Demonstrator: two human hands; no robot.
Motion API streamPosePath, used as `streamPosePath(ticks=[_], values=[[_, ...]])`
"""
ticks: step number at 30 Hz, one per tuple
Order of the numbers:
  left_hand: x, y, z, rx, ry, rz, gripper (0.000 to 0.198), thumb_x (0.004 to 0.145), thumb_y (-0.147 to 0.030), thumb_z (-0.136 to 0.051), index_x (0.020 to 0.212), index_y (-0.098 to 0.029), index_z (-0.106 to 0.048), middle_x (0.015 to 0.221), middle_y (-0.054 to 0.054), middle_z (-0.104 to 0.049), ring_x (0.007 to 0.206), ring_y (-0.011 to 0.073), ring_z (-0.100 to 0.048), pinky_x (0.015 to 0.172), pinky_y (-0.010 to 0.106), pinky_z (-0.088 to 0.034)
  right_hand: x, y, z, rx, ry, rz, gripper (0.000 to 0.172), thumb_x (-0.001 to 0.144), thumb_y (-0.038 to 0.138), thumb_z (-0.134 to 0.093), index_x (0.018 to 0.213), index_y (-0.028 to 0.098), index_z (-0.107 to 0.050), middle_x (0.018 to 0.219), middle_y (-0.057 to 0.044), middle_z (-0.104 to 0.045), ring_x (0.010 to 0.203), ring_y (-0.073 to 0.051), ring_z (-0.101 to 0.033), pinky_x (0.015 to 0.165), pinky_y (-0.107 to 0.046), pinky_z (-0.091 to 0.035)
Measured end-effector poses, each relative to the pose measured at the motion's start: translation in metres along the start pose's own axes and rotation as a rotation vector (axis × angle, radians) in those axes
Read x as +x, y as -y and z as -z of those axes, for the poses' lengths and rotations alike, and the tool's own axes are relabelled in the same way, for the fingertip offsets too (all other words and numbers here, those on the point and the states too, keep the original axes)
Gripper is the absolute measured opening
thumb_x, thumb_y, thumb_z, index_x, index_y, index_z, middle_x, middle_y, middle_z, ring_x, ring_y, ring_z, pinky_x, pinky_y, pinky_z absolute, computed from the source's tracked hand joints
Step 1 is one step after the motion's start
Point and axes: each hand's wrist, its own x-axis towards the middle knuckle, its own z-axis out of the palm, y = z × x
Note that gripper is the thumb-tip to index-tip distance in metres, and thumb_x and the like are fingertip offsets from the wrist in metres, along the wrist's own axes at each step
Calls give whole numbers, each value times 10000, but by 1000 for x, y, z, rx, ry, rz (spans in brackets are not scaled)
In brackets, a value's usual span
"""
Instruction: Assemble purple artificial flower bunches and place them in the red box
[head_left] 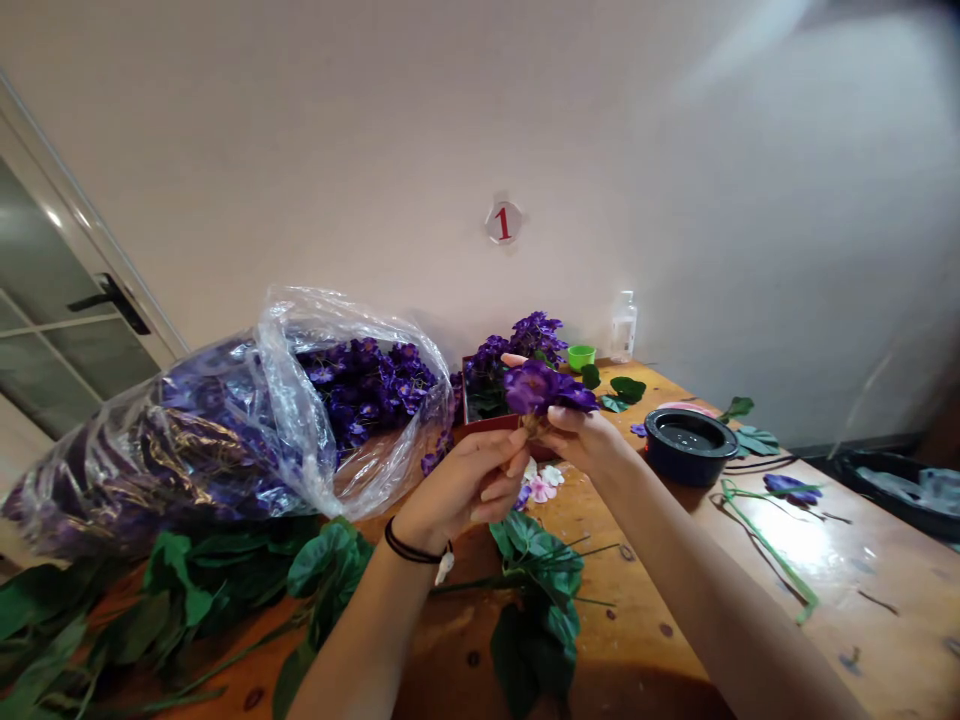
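Observation:
Purple artificial flowers [534, 385] are held up between my two hands, above the middle of the wooden table. My left hand [487, 468] pinches the thin stems just below the blooms. The blossoms rest in my right hand [581, 432], its thumb over the petals and its other fingers mostly hidden behind them. Below the hands lie a few pink and white blossoms [544, 483] and a green leaf spray [540, 565]. Right behind the held flowers stands a red-edged box [491, 437] with more purple flowers in it.
A clear plastic bag [300, 440] full of purple flowers lies at the left, with leafy green stems [187, 590] before it. To the right are a round dark pot [690, 445], a green cup [581, 357], a clear bottle [624, 326], loose stems [772, 555] and a purple blossom [793, 489].

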Motion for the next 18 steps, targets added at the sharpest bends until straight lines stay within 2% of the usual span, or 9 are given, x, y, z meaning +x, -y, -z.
streamPosePath(ticks=[4, 7, 9, 12, 14, 18], values=[[0, 0, 1, 31, -20, -23, 360, 907, -394, -468, 632, -163, -434, 415, -98, -293, 303, 22, -208, 289, 120, -183, 2, 9, -2, -75, -36, 5, 298, 594, 307, -790, 815, 191, -629, 638, 36, -533, 444, -42, -365, 367, -174, -277], [3, 4, 2, 42, -23, -28, 366, 900, -407, -476, 631, -164, -429, 422, -95, -302, 310, 23, -226, 292, 116, -199, 1, 16, -8, -200, -33, 20, 323, 632, 298, -775, 907, 199, -638, 634, 49, -527, 414, -28, -351, 352, -171, -260], [6, 7, 2, 37, -12, -26, 362, 898, -412, -477, 639, -164, -429, 423, -98, -300, 311, 22, -226, 295, 113, -200, 0, 19, -12, -312, -83, 46, 373, 619, 295, -789, 947, 201, -638, 620, 60, -517, 394, -18, -329, 345, -172, -252], [9, 11, 2, 33, 32, -25, 359, 907, -410, -461, 648, -163, -432, 419, -100, -299, 307, 21, -225, 299, 116, -206, 1, 18, -15, -395, -243, 72, 340, 613, 341, -792, 856, 201, -601, 534, 84, -462, 362, -23, -318, 325, -176, -237], [12, 13, 1, 46, 49, -41, 364, 917, -407, -444, 649, -162, -434, 426, -97, -313, 306, 22, -240, 306, 122, -219, 0, 18, -16, -398, -296, 73, 319, 634, 370, -774, 803, 213, -554, 495, 92, -442, 345, -33, -327, 318, -180, -243], [14, 16, 2, 68, 72, -101, 380, 923, -404, -437, 632, -159, -424, 441, -91, -331, 311, 22, -276, 317, 127, -233, -6, 29, -17, -403, -255, 74, 254, 692, 329, -729, 853, 237, -556, 638, 57, -545, 403, -41, -407, 363, -184, -302]])
